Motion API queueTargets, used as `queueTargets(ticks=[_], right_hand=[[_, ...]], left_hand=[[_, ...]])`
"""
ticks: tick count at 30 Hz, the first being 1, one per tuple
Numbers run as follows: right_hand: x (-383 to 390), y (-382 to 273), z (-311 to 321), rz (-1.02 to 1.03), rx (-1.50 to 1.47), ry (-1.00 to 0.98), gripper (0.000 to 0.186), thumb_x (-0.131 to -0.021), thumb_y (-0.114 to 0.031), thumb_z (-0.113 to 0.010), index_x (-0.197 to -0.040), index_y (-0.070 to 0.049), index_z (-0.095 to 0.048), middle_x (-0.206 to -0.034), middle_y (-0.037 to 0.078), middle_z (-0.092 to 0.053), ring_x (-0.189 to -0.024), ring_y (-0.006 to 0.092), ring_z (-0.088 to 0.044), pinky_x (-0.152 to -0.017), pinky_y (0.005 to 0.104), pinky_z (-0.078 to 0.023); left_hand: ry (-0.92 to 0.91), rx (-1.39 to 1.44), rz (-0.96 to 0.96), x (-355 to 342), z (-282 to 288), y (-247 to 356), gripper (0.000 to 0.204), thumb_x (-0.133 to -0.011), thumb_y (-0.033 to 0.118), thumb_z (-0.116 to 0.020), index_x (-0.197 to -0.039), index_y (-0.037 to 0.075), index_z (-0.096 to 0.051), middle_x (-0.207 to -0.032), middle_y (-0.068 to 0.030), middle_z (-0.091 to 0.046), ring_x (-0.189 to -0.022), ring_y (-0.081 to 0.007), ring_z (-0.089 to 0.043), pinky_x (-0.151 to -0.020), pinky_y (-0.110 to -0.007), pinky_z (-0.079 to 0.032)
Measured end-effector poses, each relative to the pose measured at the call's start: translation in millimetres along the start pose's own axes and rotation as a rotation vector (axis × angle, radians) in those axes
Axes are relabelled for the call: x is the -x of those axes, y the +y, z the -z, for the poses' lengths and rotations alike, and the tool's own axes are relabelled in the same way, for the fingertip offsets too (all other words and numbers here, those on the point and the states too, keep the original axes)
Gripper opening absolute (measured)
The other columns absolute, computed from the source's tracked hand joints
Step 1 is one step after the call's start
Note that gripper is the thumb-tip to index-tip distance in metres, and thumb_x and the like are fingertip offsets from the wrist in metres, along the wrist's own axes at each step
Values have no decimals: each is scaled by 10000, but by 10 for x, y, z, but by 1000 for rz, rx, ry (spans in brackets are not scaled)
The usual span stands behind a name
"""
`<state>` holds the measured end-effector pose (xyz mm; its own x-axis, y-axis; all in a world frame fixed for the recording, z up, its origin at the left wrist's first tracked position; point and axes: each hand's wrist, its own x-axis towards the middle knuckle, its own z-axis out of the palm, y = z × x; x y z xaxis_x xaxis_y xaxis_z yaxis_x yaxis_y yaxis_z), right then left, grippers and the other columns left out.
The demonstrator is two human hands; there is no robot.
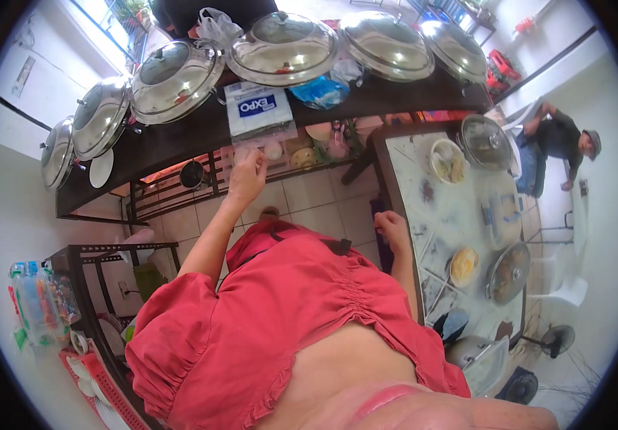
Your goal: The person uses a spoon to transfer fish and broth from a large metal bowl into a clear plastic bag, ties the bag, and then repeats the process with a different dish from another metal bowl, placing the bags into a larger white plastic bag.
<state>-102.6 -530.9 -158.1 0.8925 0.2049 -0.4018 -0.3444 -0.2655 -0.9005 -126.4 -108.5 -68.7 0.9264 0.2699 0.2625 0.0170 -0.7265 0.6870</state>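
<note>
My left hand (249,172) reaches up to the front edge of the dark counter, its fingers pinched together. Right by its fingertips is the clear plastic end of a white pack (257,113) with a blue label, lying on the counter. What the fingers hold, if anything, is too small to tell. My right hand (393,229) is beside the left edge of the tiled table (423,236), its fingers curled in. Whether anything lies within them is hidden.
Several lidded steel chafing dishes (284,46) line the dark counter (180,136). A blue plastic bag (321,93) lies between them. The tiled table bears a bowl (447,161), a yellow dish (464,266) and a glass-lidded pan (508,272). A person (556,143) is at the right. A dark rack (94,251) stands left.
</note>
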Motion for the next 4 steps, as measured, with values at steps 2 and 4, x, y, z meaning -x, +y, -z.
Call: queueTargets(ticks=[2,4], right_hand=[[-223,-214,-273,48,72,-34,263,-892,-316,-660,-930,-56,-650,-812,12,-647,-746,93,-595,-636,239,-461],[-487,-468,-551,54,67,-106,286,-854,-292,-708,-994,-49,-655,-819,7,-652,-741,99,-598,-638,248,-465]], left_hand=[[-19,81,-1,-55,-37,-182,167,-810,65,-671,-952,41,-587,-875,-112,-610,-732,-250,-620,-669,-385,-494],[-36,153,-23,-256,9,-369,184,-831,81,-675,-992,34,-600,-884,-118,-608,-706,-221,-618,-664,-346,-502]])
